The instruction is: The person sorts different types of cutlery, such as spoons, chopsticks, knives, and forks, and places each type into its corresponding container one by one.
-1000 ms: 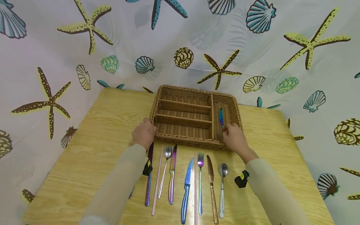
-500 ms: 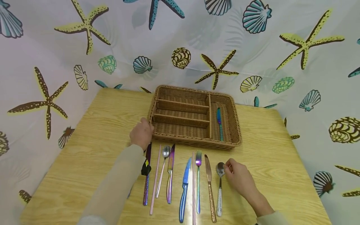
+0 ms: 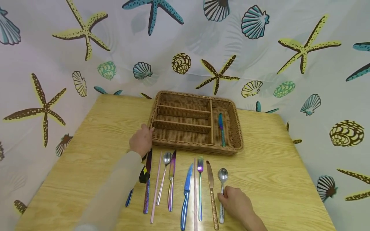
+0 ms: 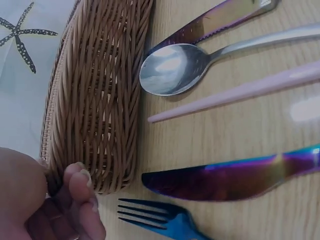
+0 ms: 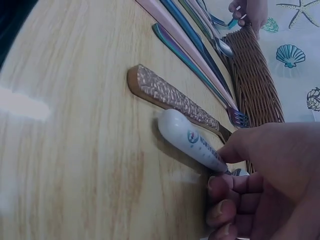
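A wicker cutlery basket (image 3: 196, 147) with dividers stands at the back of the table. My left hand (image 3: 141, 140) grips its front left corner, thumb and fingers on either side of the wicker (image 4: 95, 95). At the right end of the row of cutlery, my right hand (image 3: 237, 202) pinches the white handle (image 5: 192, 142) of a spoon between thumb and fingers. The spoon's silver bowl (image 3: 223, 175) points toward the basket. Inside the basket's right compartment lies a blue-green table knife (image 3: 221, 128).
Left of the spoon lie a copper-coloured knife (image 3: 212, 189), a rainbow fork (image 3: 200, 186), pink chopsticks (image 3: 156, 189), a blue knife (image 3: 186, 195), a purple knife (image 3: 171, 179) and a second spoon (image 3: 166, 158). A dark knife (image 3: 147, 189) and blue fork (image 4: 155, 217) lie near my left arm.
My right hand has let go of the blue-green knife in the right compartment, moved back toward the front and taken hold of the white-handled spoon. My left hand stays on the basket corner.
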Motion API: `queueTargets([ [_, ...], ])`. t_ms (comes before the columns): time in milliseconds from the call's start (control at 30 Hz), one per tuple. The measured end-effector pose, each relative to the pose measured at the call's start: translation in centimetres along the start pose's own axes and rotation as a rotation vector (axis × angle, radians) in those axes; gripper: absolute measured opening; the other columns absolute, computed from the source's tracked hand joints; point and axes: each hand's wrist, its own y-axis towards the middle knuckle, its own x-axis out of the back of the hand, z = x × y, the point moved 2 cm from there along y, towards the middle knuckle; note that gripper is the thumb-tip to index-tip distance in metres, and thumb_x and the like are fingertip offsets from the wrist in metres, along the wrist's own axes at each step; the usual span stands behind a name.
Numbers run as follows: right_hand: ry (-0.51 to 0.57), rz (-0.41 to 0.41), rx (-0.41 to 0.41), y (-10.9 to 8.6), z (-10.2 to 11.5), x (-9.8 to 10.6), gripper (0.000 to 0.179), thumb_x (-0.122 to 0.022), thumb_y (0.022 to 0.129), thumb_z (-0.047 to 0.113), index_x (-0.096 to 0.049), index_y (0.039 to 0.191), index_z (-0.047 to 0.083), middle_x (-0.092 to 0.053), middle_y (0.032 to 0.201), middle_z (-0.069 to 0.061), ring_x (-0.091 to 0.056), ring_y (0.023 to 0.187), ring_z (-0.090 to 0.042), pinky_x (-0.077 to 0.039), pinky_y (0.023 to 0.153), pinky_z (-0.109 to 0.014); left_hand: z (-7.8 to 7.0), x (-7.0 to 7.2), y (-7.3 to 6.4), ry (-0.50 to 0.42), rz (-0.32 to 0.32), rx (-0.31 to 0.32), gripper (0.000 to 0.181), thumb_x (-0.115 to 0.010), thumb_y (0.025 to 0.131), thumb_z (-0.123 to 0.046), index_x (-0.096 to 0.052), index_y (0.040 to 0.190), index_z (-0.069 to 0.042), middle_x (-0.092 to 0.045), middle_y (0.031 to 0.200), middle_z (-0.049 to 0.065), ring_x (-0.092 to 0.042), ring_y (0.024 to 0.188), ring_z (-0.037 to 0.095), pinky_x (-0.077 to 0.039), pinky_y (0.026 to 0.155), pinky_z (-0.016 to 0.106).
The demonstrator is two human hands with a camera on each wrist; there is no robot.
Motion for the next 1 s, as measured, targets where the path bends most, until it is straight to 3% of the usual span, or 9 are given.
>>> queueTargets([
  [133, 0.021, -0.003, -0.007, 0.2, 0.0, -0.3, 0.033, -0.058, 0.091, 0.019, -0.044, 0.062, 0.016, -0.039, 0.054, 0.006, -0.034, 0.047, -0.008, -0.025, 0.043, -0.021, 0.0, 0.1, -0.3, 0.04, 0.0, -0.031, 0.034, -0.035, 0.109, -0.025, -0.049, 0.103, 0.005, -0.058, 0.058, 0.015, -0.058, 0.045, 0.027, -0.039, 0.039, 0.035],
  [267, 0.067, 0.006, 0.028, 0.3, -0.2, 0.2, 0.032, -0.058, 0.092, 0.015, -0.046, 0.063, 0.014, -0.041, 0.053, 0.005, -0.034, 0.045, -0.006, -0.024, 0.041, -0.016, -0.2, -0.1, -0.5, 0.111, -0.088, -0.099, 0.032, -0.038, 0.109, -0.02, -0.052, 0.094, 0.004, -0.056, 0.054, 0.015, -0.056, 0.041, 0.027, -0.039, 0.036, 0.036],
  [433, 0.079, -0.026, 0.105, 0.7, -0.3, 2.0, 0.027, -0.06, 0.095, 0.01, -0.051, 0.069, 0.013, -0.043, 0.054, 0.006, -0.034, 0.043, -0.004, -0.022, 0.041, -0.014, -0.4, -0.4, -0.5, 0.121, -0.154, -0.131, 0.032, -0.037, 0.109, -0.018, -0.051, 0.089, 0.002, -0.054, 0.052, 0.014, -0.054, 0.04, 0.027, -0.038, 0.036, 0.037],
  [667, 0.049, -0.044, 0.171, 2.3, 0.2, 4.6, 0.02, -0.058, 0.099, 0.016, -0.057, 0.08, 0.013, -0.049, 0.059, 0.007, -0.038, 0.046, -0.003, -0.03, 0.042, -0.017, -0.4, -0.5, -0.2, 0.125, -0.127, -0.1, 0.032, -0.035, 0.109, -0.02, -0.05, 0.091, 0.002, -0.056, 0.054, 0.016, -0.058, 0.043, 0.031, -0.044, 0.038, 0.041],
  [833, 0.072, -0.128, 0.234, 4.4, 1.0, 7.4, 0.016, -0.055, 0.102, 0.017, -0.064, 0.092, 0.006, -0.06, 0.071, 0.002, -0.045, 0.052, -0.008, -0.038, 0.047, -0.024, -0.4, -0.5, -0.1, 0.12, -0.12, -0.087, 0.032, -0.035, 0.109, -0.02, -0.05, 0.091, 0.001, -0.057, 0.055, 0.016, -0.058, 0.044, 0.031, -0.045, 0.039, 0.043],
  [1000, 0.051, -0.18, 0.287, 7.0, 2.5, 10.2, 0.02, -0.053, 0.104, 0.017, -0.062, 0.094, 0.002, -0.06, 0.071, -0.004, -0.046, 0.052, -0.011, -0.039, 0.047, -0.026, -0.7, -0.4, -0.1, 0.116, -0.09, -0.074, 0.032, -0.033, 0.109, -0.019, -0.05, 0.093, 0.002, -0.057, 0.057, 0.016, -0.058, 0.044, 0.031, -0.045, 0.04, 0.042],
])
